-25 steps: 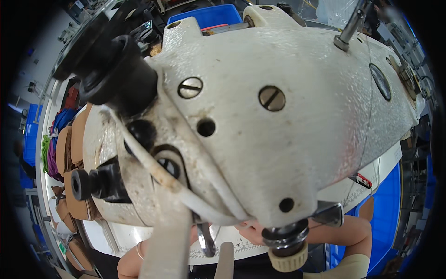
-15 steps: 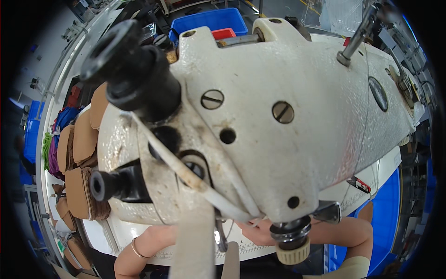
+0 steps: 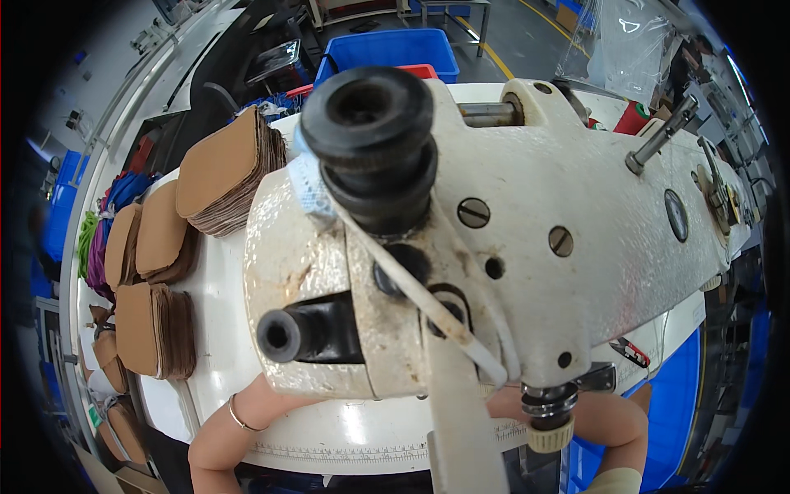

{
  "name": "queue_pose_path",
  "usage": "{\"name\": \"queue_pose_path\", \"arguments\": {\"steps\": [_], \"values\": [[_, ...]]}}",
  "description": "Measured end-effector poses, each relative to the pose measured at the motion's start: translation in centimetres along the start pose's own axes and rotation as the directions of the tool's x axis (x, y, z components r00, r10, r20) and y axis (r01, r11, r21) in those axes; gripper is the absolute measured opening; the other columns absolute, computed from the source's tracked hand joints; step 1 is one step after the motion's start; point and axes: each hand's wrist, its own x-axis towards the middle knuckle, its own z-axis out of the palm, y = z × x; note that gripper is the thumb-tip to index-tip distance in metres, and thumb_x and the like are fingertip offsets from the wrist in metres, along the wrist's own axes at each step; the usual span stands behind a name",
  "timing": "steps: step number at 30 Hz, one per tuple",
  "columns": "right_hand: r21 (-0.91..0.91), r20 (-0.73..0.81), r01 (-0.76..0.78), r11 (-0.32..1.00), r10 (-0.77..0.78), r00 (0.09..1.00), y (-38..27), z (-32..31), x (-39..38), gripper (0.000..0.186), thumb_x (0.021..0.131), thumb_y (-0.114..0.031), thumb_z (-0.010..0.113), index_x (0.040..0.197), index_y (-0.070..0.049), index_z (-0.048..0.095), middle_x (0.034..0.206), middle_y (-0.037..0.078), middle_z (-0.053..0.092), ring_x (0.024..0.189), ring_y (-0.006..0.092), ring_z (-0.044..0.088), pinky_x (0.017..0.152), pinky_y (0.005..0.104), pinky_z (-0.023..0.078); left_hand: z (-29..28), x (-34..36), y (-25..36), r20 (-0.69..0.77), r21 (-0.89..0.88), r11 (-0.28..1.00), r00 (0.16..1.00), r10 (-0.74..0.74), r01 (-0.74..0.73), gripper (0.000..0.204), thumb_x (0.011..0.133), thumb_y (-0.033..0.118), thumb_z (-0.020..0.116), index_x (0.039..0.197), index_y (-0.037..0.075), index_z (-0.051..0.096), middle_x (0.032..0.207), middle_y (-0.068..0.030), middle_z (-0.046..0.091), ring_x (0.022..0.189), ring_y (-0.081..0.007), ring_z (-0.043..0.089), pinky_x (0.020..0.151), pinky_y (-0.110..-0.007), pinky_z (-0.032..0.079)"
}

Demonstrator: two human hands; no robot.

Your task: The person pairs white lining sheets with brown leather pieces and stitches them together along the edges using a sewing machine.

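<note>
A white sewing machine head (image 3: 527, 313) with black knobs (image 3: 366, 107) fills the middle of the view. My left hand (image 3: 284, 391) reaches in from the lower left, a bracelet on its wrist, and disappears under the machine head; its fingers are hidden. From the lower right, my right hand (image 3: 506, 402) also goes beneath the head, largely covered by the metal tension knob (image 3: 550, 432) and a pale bar. Whatever either hand holds is out of sight. A ruler strip (image 3: 346, 453) runs along the white table's front edge, and red-handled snips (image 3: 629, 352) lie at the right.
Stacks of brown pieces (image 3: 218, 169) line the left, beside purple and green bundles (image 3: 99, 259). Blue bins (image 3: 387, 49) stand behind and at the lower right (image 3: 675, 395). A red spool (image 3: 632, 118) sits at the back right; the floor (image 3: 527, 37) has yellow lines.
The view has shifted, so the machine now appears farther right and lower, showing more brown stacks and the room behind. My forearms remain low, hands still under the head.
</note>
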Motion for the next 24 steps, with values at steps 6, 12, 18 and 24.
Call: {"name": "queue_pose_path", "arguments": {"steps": [6, 12, 18, 24], "values": [[-0.012, -0.058, 0.006, 1.000, -0.007, 0.998, 0.9, 1.3, -0.3, 0.016, 0.069, -0.013, 0.060, 0.079, 0.000, 0.063, 0.076, 0.016, 0.059, 0.064, 0.0274, 0.060, 0.058, 0.0417, 0.048, -0.7, 1.3, 0.2, -0.160, -0.323, 0.946, 0.987, -0.029, -0.025, 0.043, 0.065, 0.001, 0.067, 0.107, 0.000, 0.065, 0.109, -0.0199, 0.064, 0.103, -0.0391, 0.061, 0.089, -0.046, 0.049], [-0.015, -0.070, 0.002, 1.000, -0.003, 0.998, 1.0, 1.7, -0.6, 0.014, 0.069, -0.013, 0.060, 0.077, -0.002, 0.062, 0.075, 0.015, 0.059, 0.064, 0.0283, 0.060, 0.057, 0.0428, 0.048, 1.2, 3.0, -3.7, -0.101, 0.235, 0.910, 0.923, 0.371, -0.341, 0.039, 0.069, 0.002, 0.065, 0.108, 0.003, 0.065, 0.108, -0.0192, 0.065, 0.103, -0.0404, 0.060, 0.090, -0.048, 0.048], [-0.018, -0.089, 0.005, 1.000, -0.006, 0.996, 0.9, 2.1, -0.4, 0.013, 0.069, -0.014, 0.059, 0.075, -0.003, 0.062, 0.075, 0.014, 0.060, 0.064, 0.0293, 0.061, 0.056, 0.0438, 0.048, 1.9, 1.3, -4.0, -0.076, 0.320, 0.886, 0.923, 0.377, -0.336, 0.035, 0.074, 0.009, 0.066, 0.109, 0.003, 0.065, 0.109, -0.0206, 0.064, 0.107, -0.0414, 0.058, 0.095, -0.051, 0.044], [-0.057, -0.110, 0.021, 0.998, -0.027, 0.994, 1.0, 3.0, -1.5, 0.011, 0.070, -0.014, 0.059, 0.074, -0.004, 0.061, 0.075, 0.014, 0.060, 0.064, 0.0303, 0.061, 0.055, 0.0448, 0.048, 1.5, 2.3, 0.3, -0.110, 0.218, 0.948, 0.959, 0.259, -0.231, 0.032, 0.079, 0.011, 0.065, 0.109, 0.001, 0.064, 0.111, -0.0208, 0.063, 0.107, -0.0427, 0.057, 0.096, -0.053, 0.042]]}}
